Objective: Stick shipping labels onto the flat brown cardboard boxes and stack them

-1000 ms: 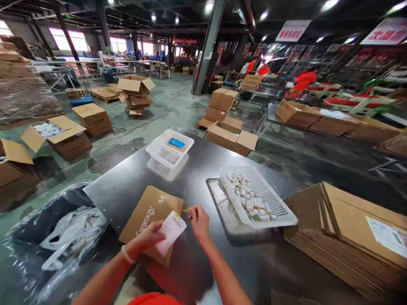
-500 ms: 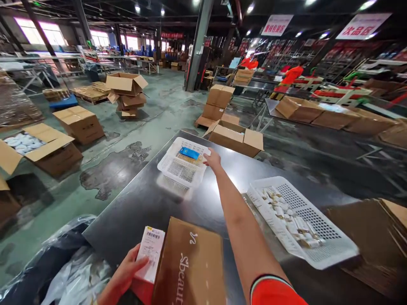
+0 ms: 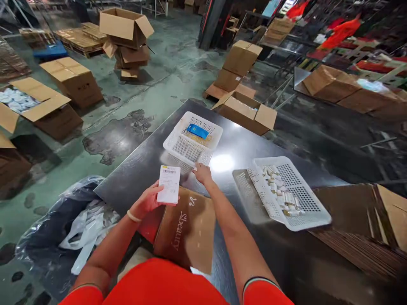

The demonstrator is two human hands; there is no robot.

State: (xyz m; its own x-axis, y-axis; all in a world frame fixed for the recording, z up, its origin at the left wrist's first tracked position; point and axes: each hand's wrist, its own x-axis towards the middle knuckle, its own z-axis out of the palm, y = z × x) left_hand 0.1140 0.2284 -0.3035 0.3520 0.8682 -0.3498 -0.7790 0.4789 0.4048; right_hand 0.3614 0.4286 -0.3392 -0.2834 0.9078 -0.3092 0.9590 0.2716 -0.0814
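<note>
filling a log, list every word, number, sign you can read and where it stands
"Sbeauty": white letters on the brown cardboard box
Too small: print on the white paper slip
Too small: mark on the blue rectangular packet
Too blurred: dark marks on the closed brown floor carton

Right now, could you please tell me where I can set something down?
The table looks bare between the blue-packet basket and the right-side basket, and between the left hand and the left edge. It is crowded around the right hand, labelled paper and brown box.
</note>
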